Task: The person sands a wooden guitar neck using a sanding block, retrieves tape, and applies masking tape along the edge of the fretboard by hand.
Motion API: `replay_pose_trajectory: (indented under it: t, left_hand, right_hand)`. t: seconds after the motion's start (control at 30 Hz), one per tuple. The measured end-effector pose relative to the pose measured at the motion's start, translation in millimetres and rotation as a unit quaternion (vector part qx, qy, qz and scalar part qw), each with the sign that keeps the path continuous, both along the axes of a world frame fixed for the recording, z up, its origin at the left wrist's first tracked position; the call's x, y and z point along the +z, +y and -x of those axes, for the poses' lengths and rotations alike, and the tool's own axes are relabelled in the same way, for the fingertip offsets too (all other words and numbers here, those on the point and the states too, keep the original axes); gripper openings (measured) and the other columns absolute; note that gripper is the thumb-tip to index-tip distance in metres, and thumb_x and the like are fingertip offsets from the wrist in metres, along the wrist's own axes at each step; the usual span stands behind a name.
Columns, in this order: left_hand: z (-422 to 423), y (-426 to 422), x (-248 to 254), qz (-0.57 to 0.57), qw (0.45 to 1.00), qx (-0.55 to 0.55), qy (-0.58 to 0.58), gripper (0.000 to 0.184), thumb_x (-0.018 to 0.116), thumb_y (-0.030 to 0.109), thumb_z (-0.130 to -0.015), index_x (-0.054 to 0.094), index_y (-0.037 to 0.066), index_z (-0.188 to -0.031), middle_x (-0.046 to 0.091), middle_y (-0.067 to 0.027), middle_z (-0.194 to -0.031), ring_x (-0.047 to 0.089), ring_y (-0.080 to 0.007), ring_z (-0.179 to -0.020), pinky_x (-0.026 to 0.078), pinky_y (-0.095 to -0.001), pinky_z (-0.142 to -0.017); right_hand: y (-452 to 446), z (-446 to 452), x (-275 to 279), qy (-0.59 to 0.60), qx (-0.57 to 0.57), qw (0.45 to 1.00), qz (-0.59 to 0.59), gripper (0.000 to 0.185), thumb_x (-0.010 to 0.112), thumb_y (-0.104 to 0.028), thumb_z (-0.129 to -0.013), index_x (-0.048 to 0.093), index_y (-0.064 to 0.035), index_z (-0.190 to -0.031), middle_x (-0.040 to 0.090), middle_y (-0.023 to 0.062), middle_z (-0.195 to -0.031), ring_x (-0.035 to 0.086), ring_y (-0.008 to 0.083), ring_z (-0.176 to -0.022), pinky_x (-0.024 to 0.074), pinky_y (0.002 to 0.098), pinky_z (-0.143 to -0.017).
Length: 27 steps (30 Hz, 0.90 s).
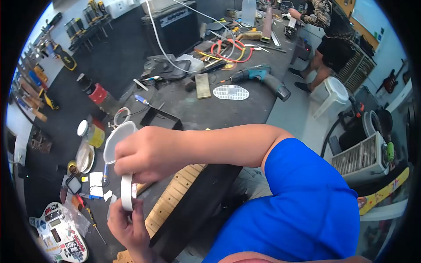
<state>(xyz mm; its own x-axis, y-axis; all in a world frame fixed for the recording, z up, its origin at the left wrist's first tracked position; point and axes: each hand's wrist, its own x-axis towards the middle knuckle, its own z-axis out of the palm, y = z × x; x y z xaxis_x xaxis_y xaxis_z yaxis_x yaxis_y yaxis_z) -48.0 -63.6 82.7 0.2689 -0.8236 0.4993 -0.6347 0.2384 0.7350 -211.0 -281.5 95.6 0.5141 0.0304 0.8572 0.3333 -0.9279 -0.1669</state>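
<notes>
My left hand comes up from the bottom and grips the lower side of a roll of white tape between thumb and fingers. From the right my right arm reaches across, and my right hand is closed at the upper edge of the same roll; its fingertips are partly hidden. A translucent plastic tub shows just behind my right hand; I cannot tell whether they touch. Beneath my forearm lies a wooden guitar neck with frets and dark dots, partly covered by the arm.
On the dark bench are a cordless drill, a rectangular block, a black tray and red-yellow cables. An amplifier stands behind. A screwdriver and stickered guitar body lie left. Another person stands far right.
</notes>
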Motion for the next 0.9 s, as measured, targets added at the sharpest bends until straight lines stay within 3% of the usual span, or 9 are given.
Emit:
replay_pose_trajectory:
  t: [0.13,0.23,0.57,0.6,0.7,0.73,0.8,0.83,0.9]
  left_hand:
    - [4.0,-4.0,-11.1,0.0,0.997,-0.018,0.07,0.01,0.072,-0.003,-0.1,0.067,-0.003,-0.108,0.076,-0.0092,-0.089,0.068,-0.0108,-0.075,0.055,-0.0251,-0.074]
    - [-2.9,-0.1,-8.6,-0.045,0.997,-0.06,0.024,0.013,0.067,0.005,-0.108,0.066,-0.003,-0.118,0.075,-0.0086,-0.093,0.069,-0.0125,-0.084,0.053,-0.0259,-0.08]
    - [7.4,-1.6,1.2,-0.044,0.997,-0.019,0.064,0.042,0.052,0.024,-0.111,0.066,-0.005,-0.138,0.073,-0.0052,-0.098,0.048,-0.0053,-0.069,0.039,-0.023,-0.064]
    - [0.6,-0.7,-2.8,-0.043,0.996,-0.027,0.068,0.037,0.056,0.017,-0.11,0.066,-0.005,-0.137,0.073,-0.0059,-0.1,0.049,-0.0059,-0.069,0.038,-0.0226,-0.065]
    - [-8.4,3.2,-4.5,-0.053,0.997,-0.011,-0.061,0.032,0.057,0.008,-0.108,0.067,-0.006,-0.134,0.074,-0.0075,-0.101,0.056,-0.0086,-0.073,0.042,-0.0231,-0.068]
    - [-1.6,0.2,2.4,-0.028,0.995,0.01,-0.091,0.029,0.062,-0.001,-0.099,0.07,-0.007,-0.126,0.077,-0.0146,-0.096,0.071,-0.0199,-0.081,0.055,-0.0333,-0.077]
    - [-14.0,-0.6,13.5,0.02,0.966,0.042,-0.255,0.03,0.066,-0.004,-0.095,0.072,-0.004,-0.125,0.073,-0.0181,-0.095,0.071,-0.0313,-0.082,0.056,-0.0404,-0.077]
    - [-23.2,2.0,15.3,0.034,0.965,0.075,-0.25,0.029,0.067,-0.007,-0.094,0.073,-0.004,-0.122,0.071,-0.0173,-0.093,0.069,-0.0304,-0.08,0.055,-0.0404,-0.075]
    - [-37.6,15.7,31.8,-0.015,0.963,0.159,-0.215,0.024,0.069,-0.007,-0.094,0.072,-0.005,-0.118,0.069,-0.0151,-0.09,0.063,-0.0222,-0.074,0.051,-0.0362,-0.07]
  right_hand:
    - [6.0,-11.7,-8.2,-0.096,-0.03,0.994,0.041,0.028,0.085,-0.016,-0.08,0.069,-0.0109,-0.103,0.069,0.0053,-0.103,0.073,0.0266,-0.085,0.0577,0.0407,-0.065]
    - [8.8,-16.5,-18.1,-0.117,-0.023,0.992,0.051,0.027,0.084,-0.016,-0.079,0.068,-0.0098,-0.099,0.069,0.0048,-0.101,0.072,0.0261,-0.085,0.0571,0.0405,-0.064]
    - [6.3,-16.1,-22.1,-0.07,-0.08,0.994,-0.007,0.025,0.087,-0.015,-0.075,0.07,-0.0109,-0.093,0.065,0.0049,-0.099,0.069,0.0269,-0.084,0.0557,0.0421,-0.065]
    - [5.8,-15.5,-22.1,-0.057,-0.081,0.995,-0.008,0.025,0.087,-0.015,-0.075,0.07,-0.011,-0.093,0.065,0.0052,-0.098,0.069,0.0273,-0.084,0.0556,0.0422,-0.065]
    - [0.6,-12.0,-16.6,-0.013,-0.083,0.996,0.007,0.027,0.088,-0.019,-0.077,0.071,-0.0123,-0.097,0.065,0.0054,-0.094,0.071,0.0287,-0.084,0.0568,0.043,-0.067]
    - [-4.7,-8.2,-11.9,0.006,-0.073,0.997,0.021,0.028,0.089,-0.019,-0.078,0.072,-0.0125,-0.099,0.067,0.0053,-0.095,0.071,0.0287,-0.085,0.0572,0.043,-0.068]
    - [-19.0,-8.0,-5.5,0.038,-0.063,0.996,0.053,0.025,0.087,-0.025,-0.082,0.072,-0.0115,-0.097,0.07,0.0073,-0.093,0.073,0.0304,-0.087,0.0589,0.0442,-0.069]
    - [-26.9,-6.5,-6.5,0.053,-0.066,0.994,0.064,0.024,0.085,-0.029,-0.085,0.071,-0.0102,-0.092,0.071,0.0094,-0.091,0.075,0.0322,-0.087,0.0602,0.0455,-0.069]
    - [-28.8,1.0,4.5,0.115,-0.12,0.986,0.007,0.026,0.085,-0.031,-0.089,0.076,-0.0102,-0.1,0.075,0.0099,-0.088,0.076,0.0298,-0.082,0.0595,0.0427,-0.069]
